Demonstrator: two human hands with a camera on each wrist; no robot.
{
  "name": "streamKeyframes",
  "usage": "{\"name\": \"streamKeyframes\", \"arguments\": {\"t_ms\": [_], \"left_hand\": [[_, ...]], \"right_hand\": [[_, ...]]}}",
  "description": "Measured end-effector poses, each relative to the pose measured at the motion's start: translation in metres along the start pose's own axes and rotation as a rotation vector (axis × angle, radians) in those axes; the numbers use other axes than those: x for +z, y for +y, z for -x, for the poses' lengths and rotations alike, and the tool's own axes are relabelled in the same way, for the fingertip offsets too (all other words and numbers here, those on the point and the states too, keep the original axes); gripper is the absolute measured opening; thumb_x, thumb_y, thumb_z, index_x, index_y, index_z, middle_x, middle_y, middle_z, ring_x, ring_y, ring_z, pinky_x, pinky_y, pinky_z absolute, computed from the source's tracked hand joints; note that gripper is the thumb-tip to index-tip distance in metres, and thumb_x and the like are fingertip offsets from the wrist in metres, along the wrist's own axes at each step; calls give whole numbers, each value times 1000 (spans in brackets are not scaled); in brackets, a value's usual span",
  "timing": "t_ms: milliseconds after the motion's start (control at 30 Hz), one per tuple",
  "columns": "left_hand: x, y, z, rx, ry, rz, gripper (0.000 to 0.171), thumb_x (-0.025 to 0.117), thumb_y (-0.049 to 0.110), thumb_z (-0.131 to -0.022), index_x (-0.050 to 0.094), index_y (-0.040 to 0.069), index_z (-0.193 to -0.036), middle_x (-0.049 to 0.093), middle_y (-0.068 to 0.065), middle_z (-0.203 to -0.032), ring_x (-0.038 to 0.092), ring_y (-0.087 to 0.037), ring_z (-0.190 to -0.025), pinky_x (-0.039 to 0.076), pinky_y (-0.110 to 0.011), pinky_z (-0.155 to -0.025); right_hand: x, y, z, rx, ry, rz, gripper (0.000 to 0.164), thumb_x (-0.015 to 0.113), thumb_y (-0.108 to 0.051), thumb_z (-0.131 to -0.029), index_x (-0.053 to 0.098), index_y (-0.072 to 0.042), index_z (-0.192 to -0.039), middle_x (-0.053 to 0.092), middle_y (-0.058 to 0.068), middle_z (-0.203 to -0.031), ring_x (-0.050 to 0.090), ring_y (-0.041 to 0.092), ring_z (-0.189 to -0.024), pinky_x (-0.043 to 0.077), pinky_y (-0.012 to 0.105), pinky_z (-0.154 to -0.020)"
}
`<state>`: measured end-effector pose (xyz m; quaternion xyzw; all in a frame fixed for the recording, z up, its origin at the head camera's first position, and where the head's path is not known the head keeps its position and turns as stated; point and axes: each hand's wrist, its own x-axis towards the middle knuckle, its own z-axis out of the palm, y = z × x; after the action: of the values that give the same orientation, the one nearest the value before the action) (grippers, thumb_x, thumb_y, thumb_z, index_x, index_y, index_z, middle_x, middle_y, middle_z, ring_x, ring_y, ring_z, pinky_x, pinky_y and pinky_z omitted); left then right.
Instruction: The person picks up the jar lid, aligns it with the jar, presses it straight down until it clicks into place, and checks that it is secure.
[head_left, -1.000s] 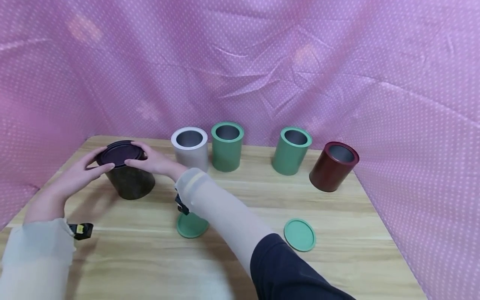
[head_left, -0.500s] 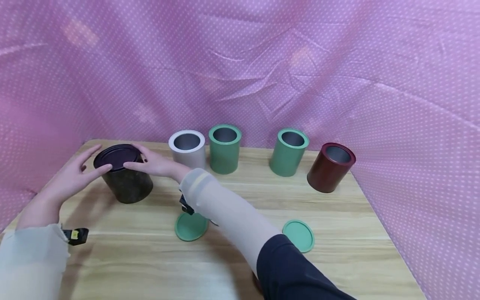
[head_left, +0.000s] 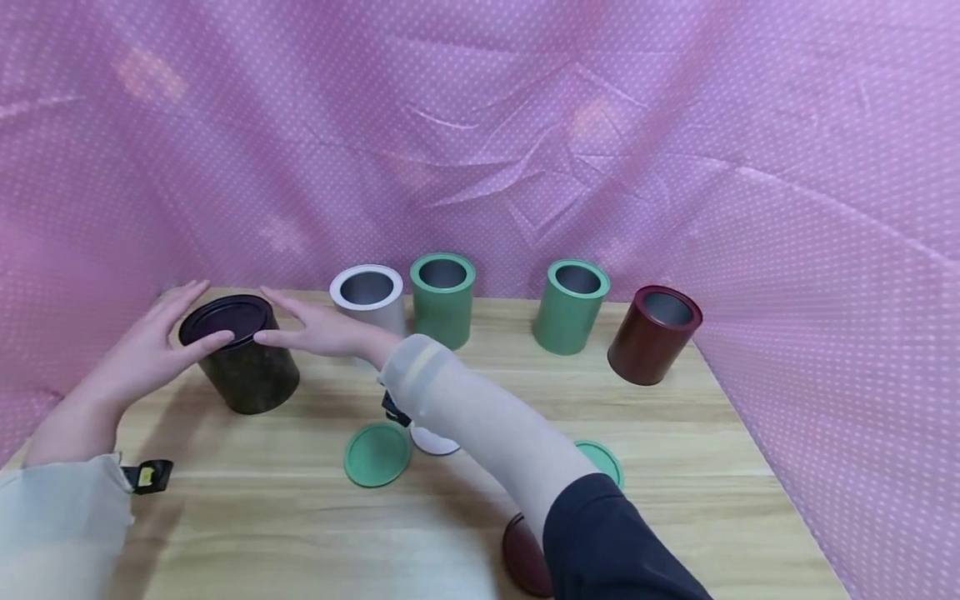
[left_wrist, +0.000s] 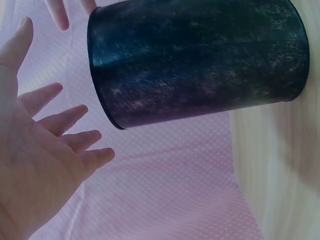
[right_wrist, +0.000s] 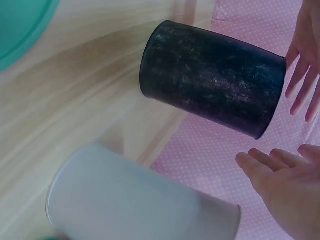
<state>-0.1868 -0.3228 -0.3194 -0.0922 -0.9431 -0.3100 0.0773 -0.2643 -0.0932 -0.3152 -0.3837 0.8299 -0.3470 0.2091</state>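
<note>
I judge the black can (head_left: 255, 373) on the left of the bench (head_left: 300, 533) capped, though how snugly I can't tell, the left hand (head_left: 153, 354) and right hand (head_left: 324, 331) beside its rim with fingers spread and released, while the white can (head_left: 388, 319), two green cans (head_left: 442, 317) and red can (head_left: 647, 346) stand uncapped, lids (head_left: 377, 455) loose in front.

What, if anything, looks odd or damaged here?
Only the black can stands out: its side looks blotchy, perhaps scuffed or just patterned, while the nearby white can looks smooth. I see nothing spilled.

Bright head view, soft shadows across the tabletop (head_left: 262, 517); both wrist views dimmer and hazier.
</note>
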Motion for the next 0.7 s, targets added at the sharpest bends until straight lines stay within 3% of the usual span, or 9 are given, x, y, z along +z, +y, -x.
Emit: {"name": "streamKeyframes", "arguments": {"t_ms": [133,367,600,700], "left_hand": [[1,8,-1,56,13,-48,81,63,34,-93,19,5,-154,14,-32,-156,6,-51,-144,4,-71,-112],[10,24,1,88,-40,0,82,65,29,-92,17,6,-155,7,-32,-157,-10,-50,-145,-5,-75,-108],[25,39,-1,142,-64,-97,84,67,33,-90,21,3,-153,14,-34,-155,-5,-55,-143,-4,-74,-110],[34,49,-1,177,-79,-132,84,68,33,-90,23,-1,-152,16,-35,-154,-2,-55,-143,-3,-71,-112]], "right_hand": [[-6,0,13,-22,9,39,72,50,-46,-98,8,-34,-156,14,-19,-160,16,-4,-144,18,15,-116],[-15,12,39,-24,12,79,74,54,-45,-97,12,-29,-156,17,-12,-161,21,4,-146,20,19,-118],[-23,29,70,-69,-19,97,75,55,-37,-98,15,-15,-156,17,0,-163,15,10,-149,16,21,-120],[-26,37,86,-45,-18,140,75,55,-40,-97,15,-17,-156,15,0,-163,15,11,-149,18,24,-120]]}}
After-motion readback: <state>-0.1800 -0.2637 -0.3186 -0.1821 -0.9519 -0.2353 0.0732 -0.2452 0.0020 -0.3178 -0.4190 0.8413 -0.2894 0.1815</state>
